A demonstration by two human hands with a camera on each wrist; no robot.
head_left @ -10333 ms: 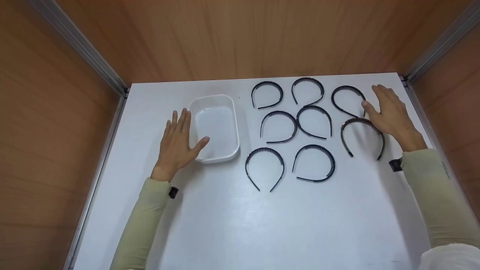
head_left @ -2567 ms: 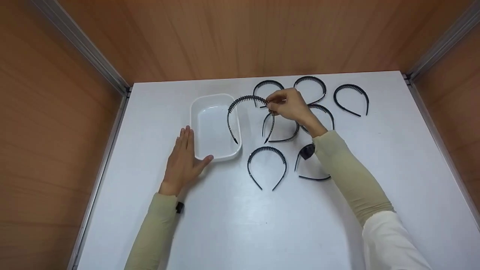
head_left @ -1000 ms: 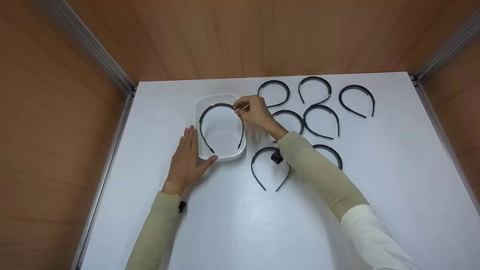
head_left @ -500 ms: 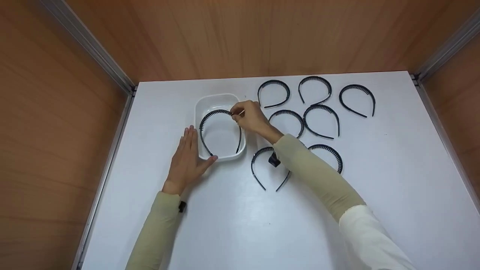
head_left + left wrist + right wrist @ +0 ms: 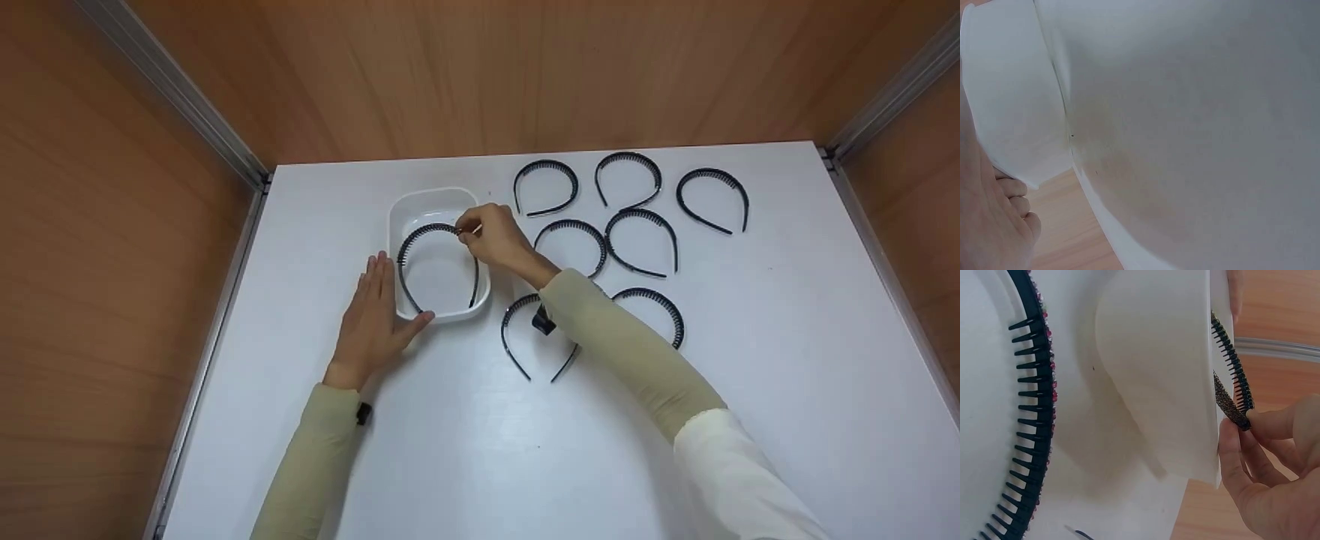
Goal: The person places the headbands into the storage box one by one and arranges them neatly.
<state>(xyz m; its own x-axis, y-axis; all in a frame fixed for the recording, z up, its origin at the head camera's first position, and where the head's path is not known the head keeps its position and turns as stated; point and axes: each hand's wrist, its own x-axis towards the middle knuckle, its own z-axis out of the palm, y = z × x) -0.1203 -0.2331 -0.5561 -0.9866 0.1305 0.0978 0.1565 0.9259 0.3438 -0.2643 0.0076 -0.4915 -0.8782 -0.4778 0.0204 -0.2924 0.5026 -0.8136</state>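
One band [image 5: 430, 228] just lowered partway into tub [image 5: 436, 204], right hand [image 5: 495, 236] pinching its 1 o'clock; seems nearly set. Left hand [image 5: 366, 319] straight-fingered, tub's 8 o'clock. Seven bands [image 5: 571, 223] on counter [image 5: 487, 450], 2–4 o'clock.

White table [image 5: 480, 457]: white tub [image 5: 435, 204], seven black headbands [image 5: 707, 173] (toothed inner edges).

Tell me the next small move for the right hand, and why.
Probably lower the held headband slightly, then release it: the right hand pinches it over the white tub, both tips appear inside the rim from above, and the right wrist view shows part of it above the rim.
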